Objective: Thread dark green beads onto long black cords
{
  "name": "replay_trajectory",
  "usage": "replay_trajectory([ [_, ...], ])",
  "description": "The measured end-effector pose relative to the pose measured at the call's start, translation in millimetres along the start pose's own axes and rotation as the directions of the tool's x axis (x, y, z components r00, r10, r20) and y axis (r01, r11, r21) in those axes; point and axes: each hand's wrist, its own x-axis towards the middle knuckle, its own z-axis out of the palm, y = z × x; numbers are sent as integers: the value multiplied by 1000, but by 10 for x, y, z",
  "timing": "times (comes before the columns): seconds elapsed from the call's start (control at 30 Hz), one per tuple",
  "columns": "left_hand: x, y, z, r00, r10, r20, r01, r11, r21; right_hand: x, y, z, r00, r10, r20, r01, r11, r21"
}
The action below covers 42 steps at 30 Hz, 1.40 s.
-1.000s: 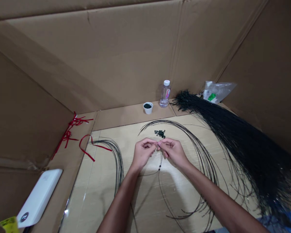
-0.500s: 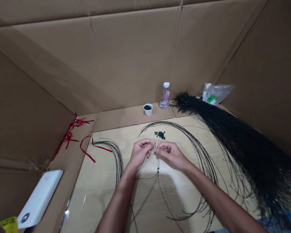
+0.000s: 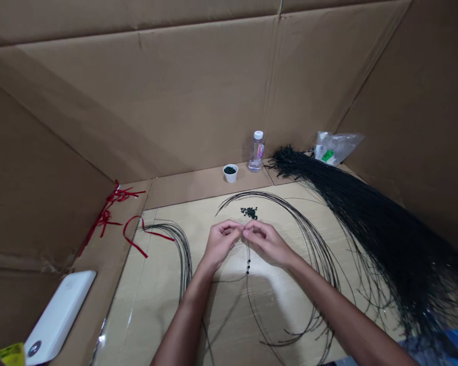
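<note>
My left hand (image 3: 224, 242) and my right hand (image 3: 265, 241) meet at the fingertips over the middle of the table, both pinching the upper end of a thin black cord (image 3: 248, 249). Whether a bead sits between the fingertips is hidden. Below them the cord hangs toward me, with a few small black beads (image 3: 248, 267) threaded on it. From the beads it parts into strands, one curving left and others running down. Just beyond my fingers lies a small pile of dark beads (image 3: 249, 212).
Behind stand a white cup (image 3: 231, 178) of beads and a clear bottle (image 3: 256, 152). Loose black cords (image 3: 303, 218) curve around my right arm; another bundle (image 3: 183, 249) lies left, near red ribbons (image 3: 132, 241). A thick black bundle (image 3: 351, 203) fills the right side. A white device (image 3: 61, 317) lies left.
My fingertips have come together on the cord. One more bead now shows on the hanging part, above the others. The whole view has shifted slightly.
</note>
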Motion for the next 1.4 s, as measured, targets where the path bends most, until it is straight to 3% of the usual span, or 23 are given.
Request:
replay_trajectory([
  [0.23, 73, 61, 26, 999, -38, 25, 35, 995, 90, 69, 187, 45, 983, 1, -184, 16, 996, 89],
  [0.33, 166, 62, 36, 997, 80, 4, -79, 971, 227, 82, 171, 59, 963, -21, -269, 48, 995, 92],
  [0.43, 273, 41, 78, 948, 315, -34, -248, 805, 538, 91, 135, 79, 936, -17, -350, 58, 993, 106],
  [0.53, 365, 0, 134, 888, 459, -4, -302, 590, 748, 98, 98, 97, 927, 13, -374, 46, 988, 146],
  [0.6, 412, -27, 163, 869, 494, -2, -303, 536, 788, 101, 77, 106, 924, 29, -380, 36, 986, 163],
  [0.67, 443, -44, 178, 870, 493, -6, -302, 543, 783, 102, 61, 112, 923, 36, -382, 32, 985, 170],
  [0.73, 451, -46, 182, 882, 472, -5, -308, 584, 751, 101, 50, 115, 924, 46, -381, 25, 983, 180],
  [0.8, 432, -34, 180, 907, 421, -33, -296, 688, 662, 97, 43, 115, 925, 56, -376, 16, 982, 187],
  [0.9, 354, -3, 171, 970, 219, -108, -178, 938, 296, 91, 40, 111, 931, 53, -360, 16, 982, 188],
  [0.93, 318, 8, 166, 985, 134, -105, -119, 984, 135, 89, 40, 110, 934, 49, -355, 19, 982, 187],
  [1.0, 240, 25, 152, 998, 3, -56, -10, 992, -127, 83, 41, 107, 939, 40, -343, 27, 981, 190],
  [1.07, 169, 31, 131, 998, -58, -5, 55, 964, -262, 73, 38, 105, 946, 30, -322, 37, 980, 198],
  [1.23, 94, -10, 83, 994, -64, 85, 87, 948, -306, 44, -6, 106, 958, 12, -287, 61, 968, 242],
  [1.4, 103, -31, 80, 994, -32, 103, 63, 946, -317, 31, -40, 107, 954, 8, -300, 68, 968, 243],
])
